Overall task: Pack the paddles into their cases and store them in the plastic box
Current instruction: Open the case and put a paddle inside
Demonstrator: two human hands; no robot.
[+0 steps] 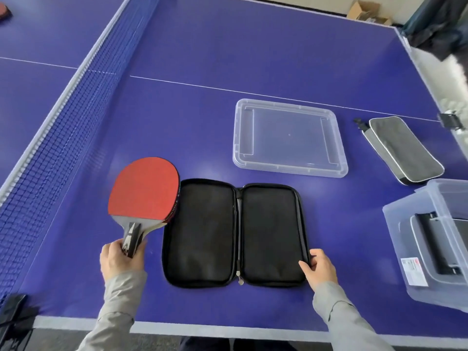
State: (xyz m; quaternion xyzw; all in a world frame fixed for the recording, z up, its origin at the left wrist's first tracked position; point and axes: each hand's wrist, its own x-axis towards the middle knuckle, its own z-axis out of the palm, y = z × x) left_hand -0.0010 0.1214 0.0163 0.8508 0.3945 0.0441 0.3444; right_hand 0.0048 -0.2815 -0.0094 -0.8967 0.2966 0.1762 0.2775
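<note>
- The paddle (144,188) sits at lower left of the frame, just beside the left edge of the open case (235,233); its red rubber face is up. More blade edges show beneath it, so it may be a stack; the count cannot be told.
- The left hand (121,259) has its grip closed round the paddle handle, fingers curled about the dark patterned shaft.
- The right hand (320,267) pinches the lower right edge of the case, thumb on the inner lining.
- The case lies unzipped and flat on the table (228,46), at centre bottom of the frame. Both halves are black, with a zip along the spine.
- Handling judgement: the paddle is probably light and stiff. Hold it by the handle; the rubber face looks tacky and is best left untouched.
- Handling judgement: the case is likely soft and floppy, so one edge should be pinned while loading.
- The plastic box (430,236) stands at the right edge of the frame and already holds a grey case. Its clear lid (290,138) lies apart, above the open case.
- A second grey case (402,150) rests closed at right of the lid.
</note>
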